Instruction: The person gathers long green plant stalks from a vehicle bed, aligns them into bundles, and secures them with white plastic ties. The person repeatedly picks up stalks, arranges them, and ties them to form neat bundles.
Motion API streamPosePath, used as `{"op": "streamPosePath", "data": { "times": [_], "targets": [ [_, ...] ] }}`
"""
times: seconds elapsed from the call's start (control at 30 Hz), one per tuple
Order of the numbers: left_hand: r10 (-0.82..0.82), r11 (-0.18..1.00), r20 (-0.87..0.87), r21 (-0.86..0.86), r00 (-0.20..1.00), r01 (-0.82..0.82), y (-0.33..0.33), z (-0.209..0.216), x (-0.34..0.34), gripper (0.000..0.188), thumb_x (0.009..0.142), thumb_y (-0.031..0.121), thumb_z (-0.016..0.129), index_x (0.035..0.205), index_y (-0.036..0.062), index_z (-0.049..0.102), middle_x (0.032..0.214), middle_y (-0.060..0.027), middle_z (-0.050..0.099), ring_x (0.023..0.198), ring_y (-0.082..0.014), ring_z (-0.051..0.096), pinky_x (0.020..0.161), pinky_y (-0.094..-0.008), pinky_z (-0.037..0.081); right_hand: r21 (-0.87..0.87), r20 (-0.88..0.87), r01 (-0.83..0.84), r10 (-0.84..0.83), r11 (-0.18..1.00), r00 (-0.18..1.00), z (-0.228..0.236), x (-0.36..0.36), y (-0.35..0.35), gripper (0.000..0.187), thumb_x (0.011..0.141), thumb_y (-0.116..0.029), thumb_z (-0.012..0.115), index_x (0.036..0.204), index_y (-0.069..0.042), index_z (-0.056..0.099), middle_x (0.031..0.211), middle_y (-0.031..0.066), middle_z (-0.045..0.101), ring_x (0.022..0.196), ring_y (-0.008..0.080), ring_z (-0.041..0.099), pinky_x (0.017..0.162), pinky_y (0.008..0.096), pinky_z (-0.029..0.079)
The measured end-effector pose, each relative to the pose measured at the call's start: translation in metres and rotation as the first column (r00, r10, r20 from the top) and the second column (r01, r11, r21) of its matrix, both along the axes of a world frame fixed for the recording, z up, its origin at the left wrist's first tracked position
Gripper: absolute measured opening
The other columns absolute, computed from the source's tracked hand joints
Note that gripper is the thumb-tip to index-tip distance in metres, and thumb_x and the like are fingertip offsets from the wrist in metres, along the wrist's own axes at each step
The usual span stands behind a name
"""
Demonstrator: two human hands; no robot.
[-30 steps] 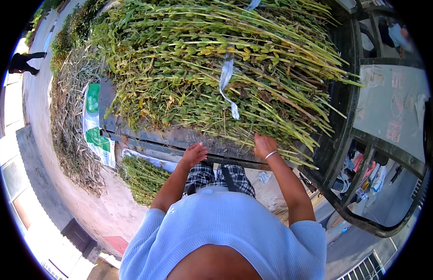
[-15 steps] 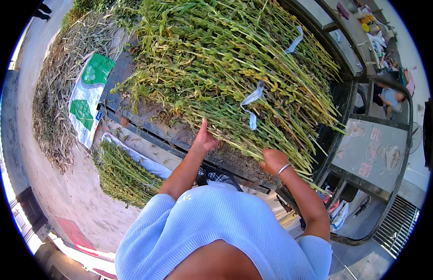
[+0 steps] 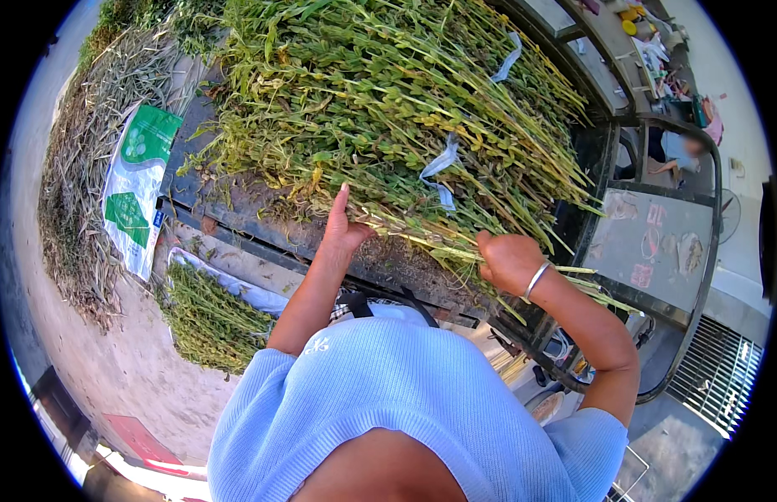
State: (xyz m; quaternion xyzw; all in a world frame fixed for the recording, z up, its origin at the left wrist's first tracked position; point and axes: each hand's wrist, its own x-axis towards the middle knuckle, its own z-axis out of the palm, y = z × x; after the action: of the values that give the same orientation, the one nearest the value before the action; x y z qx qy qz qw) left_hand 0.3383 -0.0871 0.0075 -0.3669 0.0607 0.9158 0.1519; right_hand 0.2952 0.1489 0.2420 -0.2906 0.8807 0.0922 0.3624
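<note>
Of two hands, the right hand [image 3: 512,263] is closed around one slim bundle of stalks [image 3: 426,238] along the near edge of a dark bed [image 3: 392,272]; the left hand [image 3: 345,227], half open, thumb raised, meets its leafy left end. Beyond lies one large heap of stalks [image 3: 355,109] with two pale strips [image 3: 441,163]; left, one green-and-white sack [image 3: 137,188] and, nearer, one smaller pile [image 3: 212,322].

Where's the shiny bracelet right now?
In the head view, right of centre, the silver bracelet is around the wrist of the right hand, which is closed around some of the green stalks.
</note>
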Motion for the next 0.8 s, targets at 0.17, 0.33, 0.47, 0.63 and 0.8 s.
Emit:
{"op": "streamPosePath", "data": {
  "times": [0.17,0.33,0.47,0.63,0.8],
  "targets": [
    [-0.074,0.994,0.111,-0.077,0.991,0.082,-0.018,0.014,0.001,0.072,0.083,0.054,0.064,0.136,0.0130,0.039,0.137,-0.0157,0.043,0.125,-0.0401,0.042,0.100,-0.0618,0.035,0.014,0.014,-0.041,0.040,0.999,0.999,0.048,-0.024,-0.010,0.033,0.075,-0.020,0.065,0.092,0.001,0.047,0.067,0.0188,0.060,0.066,0.0391,0.061,0.057,0.0494,0.048],
    [0.016,0.996,-0.033,-0.087,0.999,-0.019,-0.024,0.023,-0.009,0.068,0.083,0.048,0.067,0.133,0.0105,0.041,0.134,-0.0150,0.046,0.122,-0.0387,0.045,0.099,-0.0596,0.040,0.071,-0.022,-0.040,0.042,0.997,0.999,0.074,-0.028,-0.018,0.034,0.074,-0.019,0.067,0.092,0.001,0.047,0.068,0.0184,0.060,0.069,0.0390,0.062,0.060,0.0486,0.049],
    [0.009,0.987,-0.033,-0.158,0.999,-0.014,-0.021,0.064,-0.021,0.060,0.085,0.045,0.066,0.127,0.0072,0.045,0.127,-0.0140,0.050,0.115,-0.0335,0.051,0.095,-0.0541,0.046,0.104,-0.098,-0.089,0.100,0.991,0.990,0.118,-0.033,-0.026,0.029,0.073,-0.016,0.067,0.089,0.000,0.050,0.067,0.0174,0.061,0.067,0.0371,0.063,0.059,0.0466,0.050],
    [-0.098,0.946,-0.157,-0.320,0.983,0.044,-0.016,0.086,-0.029,0.060,0.087,0.055,0.058,0.126,0.0113,0.047,0.119,-0.0113,0.057,0.106,-0.0294,0.057,0.084,-0.0434,0.053,0.117,-0.206,-0.107,0.129,0.987,0.970,0.160,-0.034,-0.025,0.028,0.073,-0.015,0.066,0.089,-0.002,0.048,0.066,0.0160,0.059,0.069,0.0374,0.061,0.060,0.0477,0.048],
    [-0.187,0.892,-0.298,-0.450,0.936,0.035,-0.026,0.112,-0.039,0.066,0.087,0.062,0.051,0.131,0.0130,0.041,0.125,-0.0068,0.054,0.112,-0.0217,0.054,0.088,-0.0455,0.050,0.063,-0.287,-0.096,0.110,0.993,0.952,0.184,-0.031,-0.015,0.028,0.073,-0.014,0.067,0.090,-0.004,0.047,0.068,0.0163,0.058,0.069,0.0384,0.059,0.059,0.0489,0.045]
  ]
}}
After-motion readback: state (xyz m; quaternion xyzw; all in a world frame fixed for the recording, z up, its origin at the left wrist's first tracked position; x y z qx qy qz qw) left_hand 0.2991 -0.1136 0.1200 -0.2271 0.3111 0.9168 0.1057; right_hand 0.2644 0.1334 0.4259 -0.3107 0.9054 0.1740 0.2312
